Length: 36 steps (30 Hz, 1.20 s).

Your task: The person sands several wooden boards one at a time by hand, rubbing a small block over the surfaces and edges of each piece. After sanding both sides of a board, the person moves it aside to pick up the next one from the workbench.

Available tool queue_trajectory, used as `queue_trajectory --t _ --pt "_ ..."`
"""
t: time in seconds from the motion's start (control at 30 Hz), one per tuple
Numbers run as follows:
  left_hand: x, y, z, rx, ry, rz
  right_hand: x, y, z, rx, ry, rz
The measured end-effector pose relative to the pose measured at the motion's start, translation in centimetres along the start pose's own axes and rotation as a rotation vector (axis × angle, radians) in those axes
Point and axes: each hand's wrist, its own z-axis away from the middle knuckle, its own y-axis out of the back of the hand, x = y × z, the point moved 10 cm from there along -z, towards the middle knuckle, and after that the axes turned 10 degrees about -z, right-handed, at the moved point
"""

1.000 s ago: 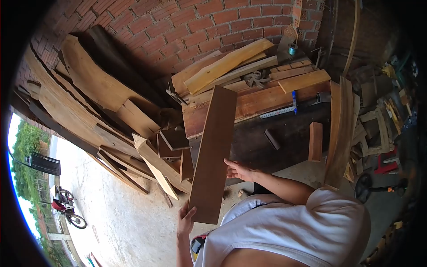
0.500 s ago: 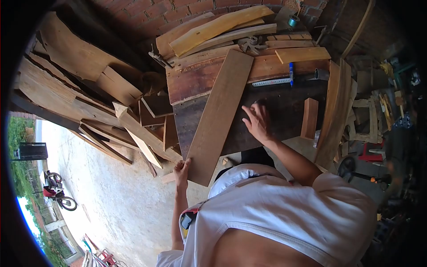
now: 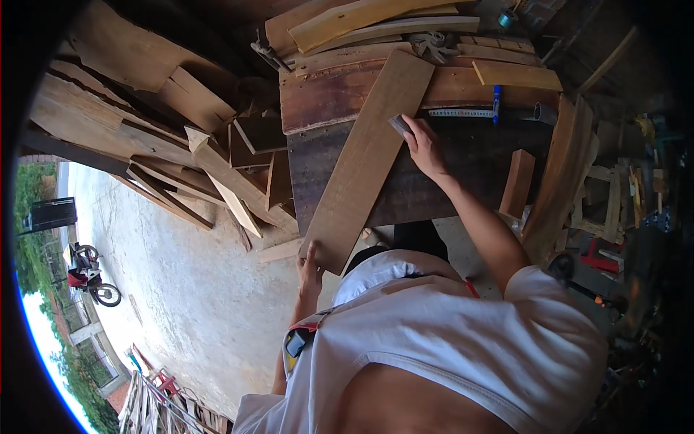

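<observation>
Daylight from left, glaring floor, curved edges

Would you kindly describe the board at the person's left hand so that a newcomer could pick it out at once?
Start at the central dark-topped workbench. The long board slants across it, its near end jutting past the edge, where the left hand is. Unlike the yellowish planks at the workbench's far side, it is duller brown and crosses the dark top.

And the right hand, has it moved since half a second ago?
Yes: the right hand has moved toward the far side of the workbench, closer to the ruler.
</observation>
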Motion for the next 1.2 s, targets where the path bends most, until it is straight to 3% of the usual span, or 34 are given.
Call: queue_trajectory --t 0.07,0.13,0.3,0.47,0.6,0.67,0.73,0.8,0.9,1.07,1.17,1.2 --pt "-1.3 -2.7 0.4 -0.214 0.043 0.137 -0.5 -1.3 -1.2 0.033 0.123 0.029" --pt "-1.3 -3.0 0.8 -0.199 0.070 0.189 -0.4 -0.1 -2.3 0.147 0.153 0.170" --pt "0.2 -3.5 1.3 -0.208 -0.087 0.192 -0.5 -1.5 -1.6 -0.032 0.176 0.210" --pt "0.9 -3.6 1.9 -0.153 -0.099 0.190 -0.4 -1.5 -2.6 -0.135 0.281 0.241" --pt "0.0 -3.6 0.9 -0.194 -0.107 0.170 1.4 -1.3 -4.1 0.136 0.043 0.313" --pt "0.5 -3.6 1.3 -0.160 -0.100 0.152 -3.4 -4.8 -0.6 0.023 0.086 0.134" --pt "0.5 -3.5 1.3 -0.115 -0.088 0.159 -9.2 -10.0 5.8 -0.266 0.153 -0.031" --pt "0.4 -3.6 1.6 -0.129 -0.088 0.156 -14.5 -12.7 11.8 -0.493 0.350 -0.158" --pt "0.6 -3.5 1.0 -0.133 -0.094 0.159 -11.9 -12.1 8.5 -0.520 0.428 -0.091" --pt "0.2 -3.4 0.9 -0.137 -0.087 0.152 4.8 -1.7 -10.5 0.089 0.134 0.350" --pt "0.5 -3.7 1.3 -0.173 -0.101 0.177 4.0 -2.2 -10.6 0.153 0.065 0.450" --pt "1.0 -3.7 1.6 -0.114 -0.116 0.204 1.8 -4.7 -7.7 0.066 0.102 0.293"
